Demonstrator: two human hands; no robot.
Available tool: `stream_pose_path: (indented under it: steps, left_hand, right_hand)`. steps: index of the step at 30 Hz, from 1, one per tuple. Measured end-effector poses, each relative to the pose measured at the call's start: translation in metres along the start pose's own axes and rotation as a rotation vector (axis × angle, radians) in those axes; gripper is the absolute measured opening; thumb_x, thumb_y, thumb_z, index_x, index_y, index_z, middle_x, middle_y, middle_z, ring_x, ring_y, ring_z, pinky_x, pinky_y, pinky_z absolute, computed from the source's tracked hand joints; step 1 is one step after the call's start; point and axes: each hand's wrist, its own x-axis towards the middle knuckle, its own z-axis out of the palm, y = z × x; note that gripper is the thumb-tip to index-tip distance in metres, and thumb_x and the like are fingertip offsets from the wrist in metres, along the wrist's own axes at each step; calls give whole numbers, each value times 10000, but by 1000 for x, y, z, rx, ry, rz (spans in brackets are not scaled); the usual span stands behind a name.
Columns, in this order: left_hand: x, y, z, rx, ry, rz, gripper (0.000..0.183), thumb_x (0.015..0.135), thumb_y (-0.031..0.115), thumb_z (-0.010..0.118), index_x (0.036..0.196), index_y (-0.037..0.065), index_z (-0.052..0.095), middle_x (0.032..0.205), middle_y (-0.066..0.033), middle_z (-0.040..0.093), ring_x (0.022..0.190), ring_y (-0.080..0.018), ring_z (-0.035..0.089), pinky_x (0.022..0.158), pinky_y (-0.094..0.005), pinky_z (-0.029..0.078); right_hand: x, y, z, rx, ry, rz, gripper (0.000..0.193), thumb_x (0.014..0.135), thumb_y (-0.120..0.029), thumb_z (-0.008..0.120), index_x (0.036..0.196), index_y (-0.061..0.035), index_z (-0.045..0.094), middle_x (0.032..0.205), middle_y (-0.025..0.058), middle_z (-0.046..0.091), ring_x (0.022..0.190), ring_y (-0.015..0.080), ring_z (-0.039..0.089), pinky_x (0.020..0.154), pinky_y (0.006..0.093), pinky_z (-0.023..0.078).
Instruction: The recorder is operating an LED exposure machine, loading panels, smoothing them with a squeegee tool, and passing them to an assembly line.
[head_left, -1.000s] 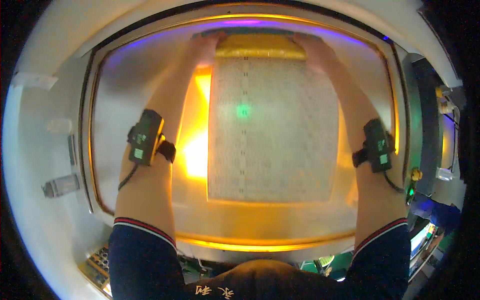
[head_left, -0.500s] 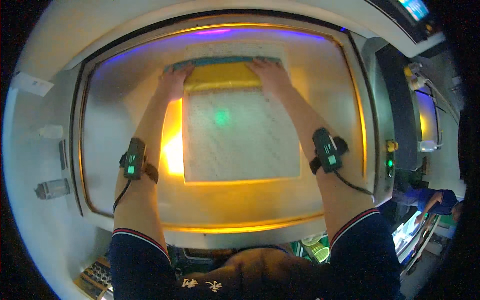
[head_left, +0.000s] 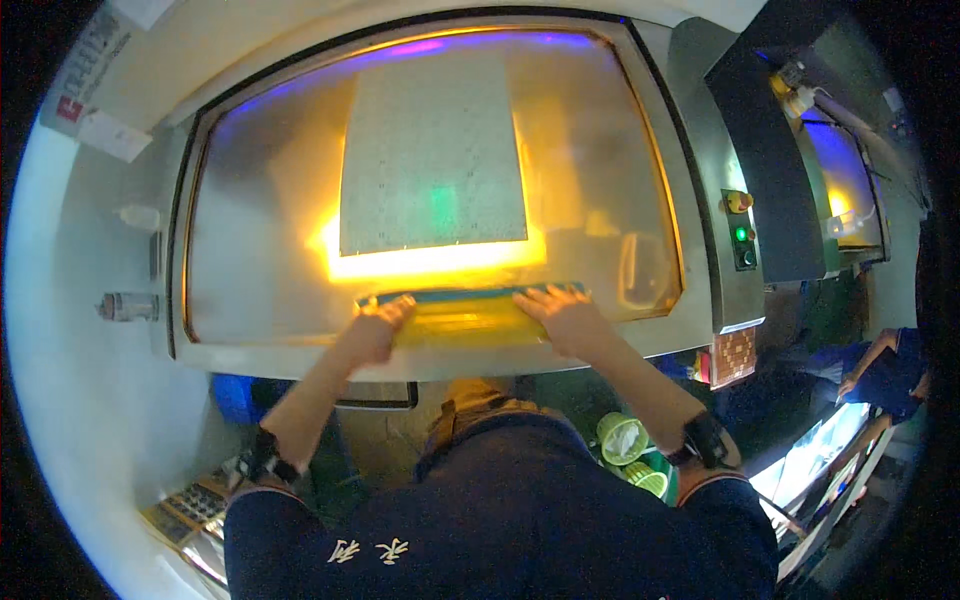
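Note:
A wide yellow bar with a teal edge strip, squeegee-like in shape, lies crosswise along the near side of the clear-covered machine bed. My left hand is closed over its left end, and my right hand grips the right end, fingers pointing away from me. Both palms hide the bar's ends. Beyond the bar, a pale rectangular sheet with small marks rests in the bed. Bright yellow light shows along its near edge, and a green glow falls on its lower part.
A raised metal frame borders the bed. On the right stands a control panel with a yellow knob and lit green button. Green baskets are below. Another person works at a lit table, far right.
Both hands have drawn the yellow bar from the sheet's far end toward me, past its near edge. My elbows are now bent back, and the view has shifted.

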Motion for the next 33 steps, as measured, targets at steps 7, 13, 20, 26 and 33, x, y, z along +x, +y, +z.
stream_pose_path:
  steps: [7, 13, 20, 26, 33]
  left_hand:
    - [151, -11, -141, -131, 282, -21, 669, 813, 201, 633, 1445, 142, 422, 1331, -170, 571, 1275, -432, 478, 1057, -493, 417]
    - [336, -147, -231, -92, 296, -38, 680, 781, 109, 652, 1419, 230, 450, 1219, -148, 644, 1083, -356, 630, 962, -475, 489]
    - [485, -280, -286, 113, 787, -27, 677, 783, 110, 663, 1408, 255, 449, 1150, -134, 676, 1047, -370, 645, 924, -496, 504]
    - [465, -257, -300, 98, 502, -185, 718, 779, 117, 700, 1426, 260, 426, 1376, -116, 542, 1276, -399, 479, 1047, -536, 402]
    - [356, -147, -246, -4, 491, -203, 760, 775, 99, 686, 1461, 235, 388, 1415, -76, 514, 1366, -426, 358, 1098, -640, 278]
  right_hand:
    - [90, 134, -56, -195, 79, 77, 738, 775, -169, 698, 1454, -132, 411, 1449, 109, 479, 1300, 331, 478, 1082, 455, 390]
    - [288, 253, -116, -30, 47, 202, 745, 782, 65, 490, 1472, -200, 400, 1477, 99, 451, 1326, 307, 463, 1110, 401, 372]
    - [449, 327, -172, -108, 111, 336, 775, 788, 69, 500, 1476, -270, 390, 1509, 36, 414, 1340, 292, 444, 1104, 413, 393]
    - [448, 337, -157, 71, 280, 281, 745, 803, -14, 565, 1475, -278, 383, 1475, 46, 456, 1249, 293, 532, 1034, 466, 445]
    - [333, 283, -93, -393, 276, 285, 715, 858, -131, 583, 1503, -290, 318, 1537, 15, 371, 1367, 291, 406, 1113, 571, 300]
